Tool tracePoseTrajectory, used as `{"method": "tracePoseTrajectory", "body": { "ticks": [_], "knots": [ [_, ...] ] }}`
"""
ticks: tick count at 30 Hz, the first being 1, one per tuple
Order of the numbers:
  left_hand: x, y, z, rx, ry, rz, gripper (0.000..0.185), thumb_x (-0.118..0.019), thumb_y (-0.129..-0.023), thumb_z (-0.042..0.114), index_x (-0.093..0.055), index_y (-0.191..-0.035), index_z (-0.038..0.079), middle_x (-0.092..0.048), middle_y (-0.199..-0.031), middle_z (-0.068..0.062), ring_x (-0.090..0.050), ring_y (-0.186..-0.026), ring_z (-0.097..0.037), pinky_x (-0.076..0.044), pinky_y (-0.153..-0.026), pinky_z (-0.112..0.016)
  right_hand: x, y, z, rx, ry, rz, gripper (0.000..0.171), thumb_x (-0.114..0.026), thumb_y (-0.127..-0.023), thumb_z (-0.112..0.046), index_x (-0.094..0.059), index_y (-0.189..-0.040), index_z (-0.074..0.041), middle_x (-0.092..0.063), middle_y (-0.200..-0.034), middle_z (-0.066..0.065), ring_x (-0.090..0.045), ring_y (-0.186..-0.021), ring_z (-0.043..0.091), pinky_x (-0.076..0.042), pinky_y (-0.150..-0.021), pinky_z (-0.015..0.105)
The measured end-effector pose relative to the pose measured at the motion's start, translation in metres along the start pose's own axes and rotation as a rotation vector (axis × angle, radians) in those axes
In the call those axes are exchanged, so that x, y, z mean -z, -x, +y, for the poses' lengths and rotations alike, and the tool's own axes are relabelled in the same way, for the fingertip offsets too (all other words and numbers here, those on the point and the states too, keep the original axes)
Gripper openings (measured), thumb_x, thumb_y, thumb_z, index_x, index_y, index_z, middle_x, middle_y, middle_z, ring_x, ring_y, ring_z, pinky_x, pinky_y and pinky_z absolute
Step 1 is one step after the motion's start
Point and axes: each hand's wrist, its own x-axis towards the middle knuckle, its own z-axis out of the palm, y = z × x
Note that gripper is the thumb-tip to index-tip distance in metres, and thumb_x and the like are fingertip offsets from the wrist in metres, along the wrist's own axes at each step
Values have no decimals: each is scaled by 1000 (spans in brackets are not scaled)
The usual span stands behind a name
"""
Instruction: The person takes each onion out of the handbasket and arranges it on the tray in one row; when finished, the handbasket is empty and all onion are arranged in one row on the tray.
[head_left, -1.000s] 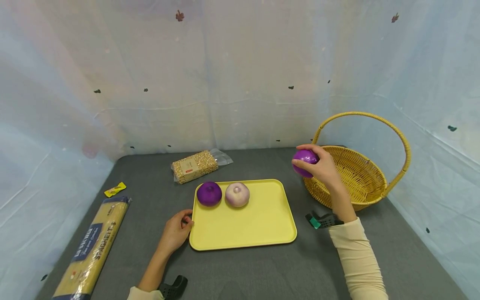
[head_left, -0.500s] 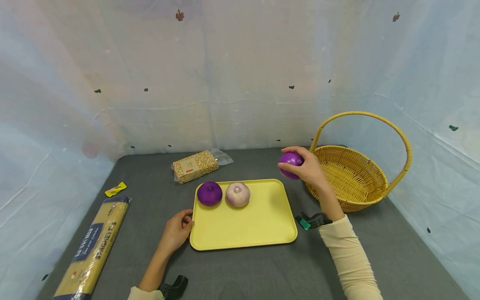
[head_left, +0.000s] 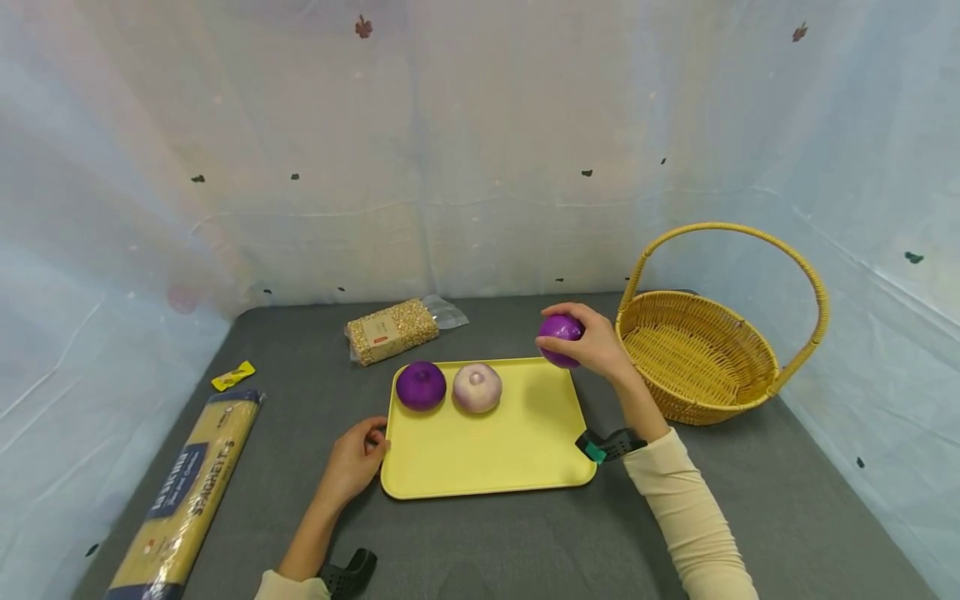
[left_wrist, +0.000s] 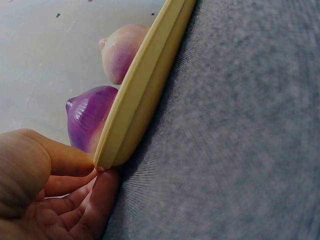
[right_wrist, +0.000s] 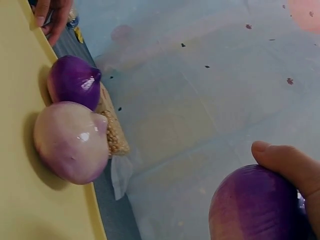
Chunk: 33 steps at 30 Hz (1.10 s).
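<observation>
grey felt table [head_left: 495, 542]: two onions are already set on the yellow tray [head_left: 517, 467]; a third purple onion [head_left: 558, 331] is gripped by the right hand [head_left: 592, 342] above the tray's far right corner, not yet set down. tray edge is pinched by the left hand [head_left: 352, 462]; the basket [head_left: 701, 358] looks emptied.

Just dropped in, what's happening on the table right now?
A person's right hand holds a purple onion in the air above the far right corner of the yellow tray, beside the wicker basket. The left hand grips the tray's near left edge. On the tray sit a dark purple onion and a pale onion, side by side.
</observation>
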Motion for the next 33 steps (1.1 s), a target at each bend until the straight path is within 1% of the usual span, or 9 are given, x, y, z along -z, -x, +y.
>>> {"method": "tracePoseTrajectory", "body": {
  "ticks": [5, 9, 13, 16, 21, 25, 29, 33],
  "knots": [
    [0, 0, 1, 3, 2, -8, 32, -63, -83, 1, -59, -114, -5, -56, -81, -5, -47, -61, -9, -38, -53, -23, -9, -2, 6, 20, 5, -23, 48, -75, -77, -32, -60, -120, -17, -51, -126, 8, -52, -110, 31, -48, -81, 48],
    [0, 0, 1, -3, 0, 1, 32, -63, -83, 1, -60, -114, -5, -56, -80, -5, -46, -60, -9, -38, -52, -23, -13, -3, 10, 19, -1, -37, 48, -76, -77, -33, -60, -120, -18, -52, -126, 9, -52, -110, 33, -48, -81, 49],
    [-1, -1, -1, -7, -6, 9, 32, -63, -83, 1, -60, -113, -5, -56, -79, -4, -46, -60, -9, -38, -53, -23, -16, -3, 12, 15, 10, -39, 47, -76, -76, -35, -61, -118, -20, -53, -124, 9, -53, -109, 31, -49, -81, 47],
    [0, 0, 0, 1, -4, 1, 31, -63, -83, 2, -60, -114, -4, -56, -80, -4, -46, -61, -10, -38, -54, -23, -19, -3, 13, 13, 16, -40, 47, -76, -76, -36, -61, -117, -21, -53, -123, 8, -53, -108, 29, -49, -80, 45],
    [0, 0, 0, 15, -1, -13, 32, -62, -84, 3, -59, -115, -4, -56, -81, -5, -47, -61, -10, -38, -53, -23, -25, -2, 18, 4, 19, -47, 47, -76, -76, -35, -62, -118, -18, -54, -122, 8, -53, -107, 29, -49, -80, 45],
    [0, 1, 1, 2, 4, -11, 32, -63, -84, 2, -59, -115, -5, -56, -81, -5, -47, -61, -10, -38, -53, -24, -31, -2, 23, 0, 24, -57, 46, -76, -76, -34, -62, -117, -18, -56, -121, 8, -54, -106, 29, -50, -79, 44],
    [-1, 2, 0, -27, 6, 17, 30, -63, -83, 1, -60, -112, -6, -56, -79, -5, -46, -61, -10, -38, -54, -24, -35, -3, 27, -4, 19, -62, 45, -76, -76, -34, -62, -116, -18, -56, -120, 8, -54, -105, 30, -50, -78, 44],
    [-1, 2, -1, -37, 5, 29, 30, -62, -83, 2, -60, -112, -7, -55, -78, -4, -46, -60, -10, -37, -54, -24, -38, -4, 32, -16, 21, -67, 45, -76, -76, -33, -63, -116, -17, -56, -119, 9, -55, -105, 30, -50, -77, 44]
  ]
}}
